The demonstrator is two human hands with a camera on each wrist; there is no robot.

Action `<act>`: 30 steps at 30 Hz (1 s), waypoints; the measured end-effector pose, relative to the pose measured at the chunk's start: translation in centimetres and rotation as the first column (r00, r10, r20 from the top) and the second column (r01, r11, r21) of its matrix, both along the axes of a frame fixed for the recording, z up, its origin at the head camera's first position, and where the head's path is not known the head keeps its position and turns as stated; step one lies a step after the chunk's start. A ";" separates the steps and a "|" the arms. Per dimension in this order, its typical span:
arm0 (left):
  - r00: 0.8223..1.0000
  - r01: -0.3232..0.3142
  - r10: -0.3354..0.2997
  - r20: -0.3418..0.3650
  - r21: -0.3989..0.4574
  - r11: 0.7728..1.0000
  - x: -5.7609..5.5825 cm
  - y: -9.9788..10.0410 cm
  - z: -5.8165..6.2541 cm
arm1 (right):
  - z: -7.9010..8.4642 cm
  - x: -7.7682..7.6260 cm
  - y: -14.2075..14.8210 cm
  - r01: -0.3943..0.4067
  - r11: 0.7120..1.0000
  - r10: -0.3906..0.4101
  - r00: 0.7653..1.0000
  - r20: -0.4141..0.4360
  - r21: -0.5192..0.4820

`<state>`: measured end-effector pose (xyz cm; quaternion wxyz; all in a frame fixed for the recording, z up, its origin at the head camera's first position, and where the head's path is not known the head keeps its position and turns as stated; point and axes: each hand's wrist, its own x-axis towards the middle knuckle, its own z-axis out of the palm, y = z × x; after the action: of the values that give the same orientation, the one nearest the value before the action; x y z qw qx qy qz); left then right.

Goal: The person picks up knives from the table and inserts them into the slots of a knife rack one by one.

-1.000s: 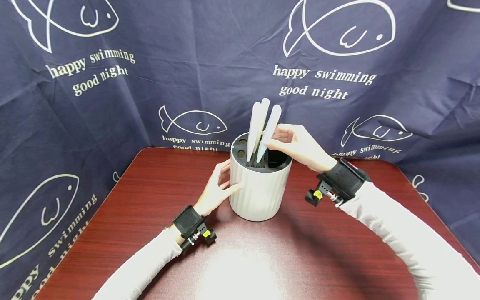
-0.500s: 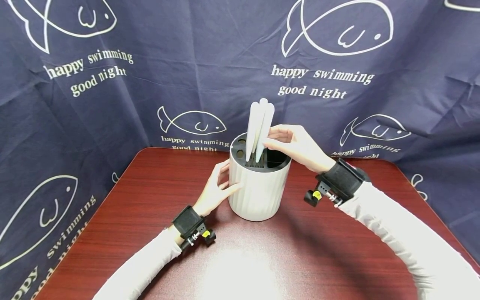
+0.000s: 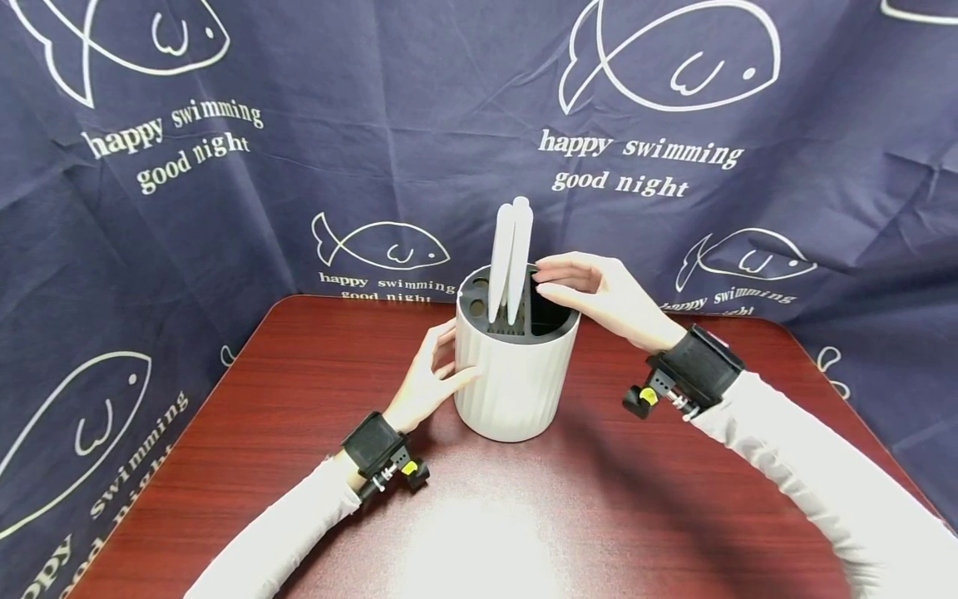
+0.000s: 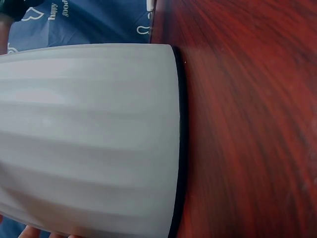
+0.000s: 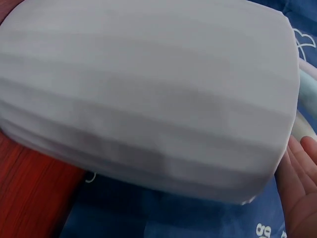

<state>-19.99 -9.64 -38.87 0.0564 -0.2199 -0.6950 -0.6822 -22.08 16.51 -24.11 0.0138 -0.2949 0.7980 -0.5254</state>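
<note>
A white ribbed round knife block (image 3: 516,383) stands upright on the table, with a black slotted top (image 3: 545,326). Three knives (image 3: 519,266) with pale handles stick up close together from its slots; their blades are hidden inside. My left hand (image 3: 427,383) holds the block's left side, thumb on the front and fingers round the back, where fingertips (image 4: 30,232) show in the left wrist view. Over the right rim my right hand (image 3: 599,287) holds nothing, fingers loosely bent and apart from the handles. The right wrist view shows that hand beside the block's top edge, near a bluish handle (image 5: 308,89).
Round holes (image 3: 479,308) lie left of the knives, and a large dark compartment (image 3: 550,309) opens at the right of the top. The red-brown table (image 3: 359,349) ends at a dark blue cloth (image 3: 479,166) printed with fish. Black camera straps (image 3: 696,362) circle both wrists.
The front right knife has tilted left to stand against the others. My right hand has let go of its handle and moved slightly right. The left hand stays on the block.
</note>
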 end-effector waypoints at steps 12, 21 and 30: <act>1.000 0.011 -0.011 0.003 0.013 1.000 0.0 -0.1 -0.1 | -1.1 -0.1 3.2 0.011 0.999 -0.012 1.000 -0.028 -0.033; 1.000 0.006 -0.006 0.001 0.011 1.000 0.0 -0.1 0.0 | -2.1 0.5 6.8 0.115 0.993 -0.115 0.993 -0.034 0.004; 1.000 0.001 -0.001 0.005 0.007 1.000 0.1 0.0 0.1 | -3.6 1.3 10.1 0.271 0.955 -0.266 0.962 -0.054 0.120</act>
<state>-19.94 -9.65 -38.78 0.0553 -0.2183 -0.6926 -0.6852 -20.82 26.62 -27.71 -0.0539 -0.1921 0.8625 -0.4650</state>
